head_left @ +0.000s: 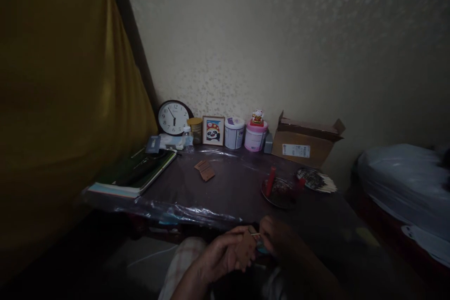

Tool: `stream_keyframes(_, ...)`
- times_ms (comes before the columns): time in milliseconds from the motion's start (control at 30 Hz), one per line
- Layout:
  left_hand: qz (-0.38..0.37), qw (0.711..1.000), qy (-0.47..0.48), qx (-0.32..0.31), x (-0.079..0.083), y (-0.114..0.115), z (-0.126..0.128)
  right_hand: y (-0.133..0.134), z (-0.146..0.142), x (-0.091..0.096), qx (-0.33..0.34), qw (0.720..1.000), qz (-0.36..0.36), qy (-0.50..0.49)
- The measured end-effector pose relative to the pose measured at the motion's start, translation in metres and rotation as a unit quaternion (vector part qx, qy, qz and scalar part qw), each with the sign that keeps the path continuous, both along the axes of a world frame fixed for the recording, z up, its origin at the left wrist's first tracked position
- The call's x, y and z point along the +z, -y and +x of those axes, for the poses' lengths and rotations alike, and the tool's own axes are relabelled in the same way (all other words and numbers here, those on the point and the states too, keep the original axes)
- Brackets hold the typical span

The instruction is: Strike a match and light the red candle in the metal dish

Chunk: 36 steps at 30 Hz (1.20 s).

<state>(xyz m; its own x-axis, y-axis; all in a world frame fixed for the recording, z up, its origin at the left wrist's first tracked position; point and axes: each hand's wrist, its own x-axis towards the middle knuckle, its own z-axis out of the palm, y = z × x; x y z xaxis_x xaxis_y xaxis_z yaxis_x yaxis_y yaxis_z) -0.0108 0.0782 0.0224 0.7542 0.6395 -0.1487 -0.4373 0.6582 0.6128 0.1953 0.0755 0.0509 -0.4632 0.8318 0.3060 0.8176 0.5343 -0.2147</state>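
Note:
Low in the view, my left hand (pixel 225 251) is closed on a small brown cardboard matchbox (pixel 245 247). Just right of it, my right hand (pixel 272 234) pinches a thin pale match (pixel 255 234), held close to the upper edge of the matchbox. The right fingers are dark and partly in shadow. Past my hands, a red candle (pixel 270 181) stands on a round dark plate (pixel 281 203). A piece of folded brown cardboard (pixel 205 170) lies on the tabletop.
Plastic film covers the dark table (pixel 225 192). At its back stand a clock (pixel 175 118), a framed panda picture (pixel 213 131), two tubs and a cardboard box (pixel 302 143). A pile of pale-tipped sticks (pixel 326 183) lies right of the plate; a green book (pixel 140 171) lies left.

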Motion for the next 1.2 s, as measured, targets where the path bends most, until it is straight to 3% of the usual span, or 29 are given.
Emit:
stream_keyframes(133, -0.008, 1.000, 0.009, 0.015, 0.000, 0.000, -0.001, -0.001, 0.013, 0.003, -0.065, 0.984, -0.024, -0.163)
stream_keyframes(267, -0.017, 0.999, 0.030, 0.038, 0.007, 0.001, -0.001, -0.002, 0.008, 0.011, -0.106, 0.924, -0.101, -0.354)
stream_keyframes(433, -0.034, 0.996, 0.049, 0.061, 0.014, 0.002, 0.001, -0.006, -0.017, 0.005, -0.130, 0.866, -0.124, -0.466)
stream_keyframes(567, -0.051, 0.993, 0.062, 0.087, 0.014, 0.002, 0.002, -0.005, -0.029, -0.006, -0.114, 0.865, -0.123, -0.472)
stream_keyframes(833, -0.050, 0.989, 0.087, 0.113, 0.011, -0.001, 0.005, -0.004, -0.021, -0.021, -0.142, 0.875, -0.052, -0.460)
stream_keyframes(1067, -0.063, 0.985, 0.089, 0.137, 0.012, -0.002, 0.010, -0.003, -0.020, -0.020, -0.077, 0.879, 0.026, -0.470)
stream_keyframes(1200, -0.052, 0.984, 0.082, 0.150, 0.013, -0.003, 0.010, -0.001, -0.022, -0.019, -0.090, 0.889, 0.056, -0.445)
